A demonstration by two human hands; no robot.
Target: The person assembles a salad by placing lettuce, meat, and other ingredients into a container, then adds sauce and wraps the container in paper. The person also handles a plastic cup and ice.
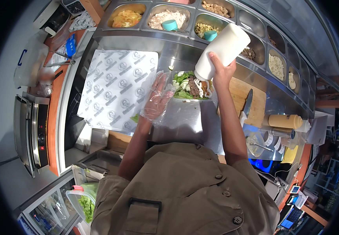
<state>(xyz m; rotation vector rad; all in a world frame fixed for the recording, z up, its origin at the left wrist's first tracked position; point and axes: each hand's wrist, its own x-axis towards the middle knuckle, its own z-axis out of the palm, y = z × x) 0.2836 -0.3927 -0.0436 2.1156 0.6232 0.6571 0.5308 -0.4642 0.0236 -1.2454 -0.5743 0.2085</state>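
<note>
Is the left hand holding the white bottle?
No, the right hand grips the white bottle; the gloved left hand is beside the salad.

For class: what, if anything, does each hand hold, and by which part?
The right hand holds a white bottle by its side wall; whether the left hand grips the salad container cannot be told.

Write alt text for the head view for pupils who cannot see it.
The right hand tips a white bottle over salad streaked with white sauce; the left hand, in a clear plastic glove, is alongside. Metal food pans line the far side.
</note>
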